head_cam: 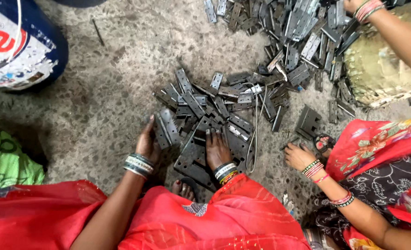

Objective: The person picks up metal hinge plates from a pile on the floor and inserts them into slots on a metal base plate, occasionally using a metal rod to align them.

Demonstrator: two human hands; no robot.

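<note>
Our left hand (149,144) is curled round a small stack of hinges (165,128), grip closed on it, stack tilted up off the floor just left of the plate. Our right hand (217,149) lies flat, fingers spread, pressing on a dark punched plate (192,159) on the floor in front of our foot (182,189); grip released, holding nothing. Loose hinges (214,99) are scattered touching the plate's far edge, and a thin wire (255,129) runs down beside the right hand. Further out, a big heap (298,37) at top right, where a co-worker's hand (354,5) reaches in; that person's other hand (299,156) rests on the floor near our right hand. Blue drum (15,44) well apart at top left. Risks as we judge them: the stack is pinched by fingers only, so leaves could fan out and drop; stamped edges look sharp against bare fingers and toes; the wire could snag a bangle (225,170); the two people's hands work close and could knock together.
</note>
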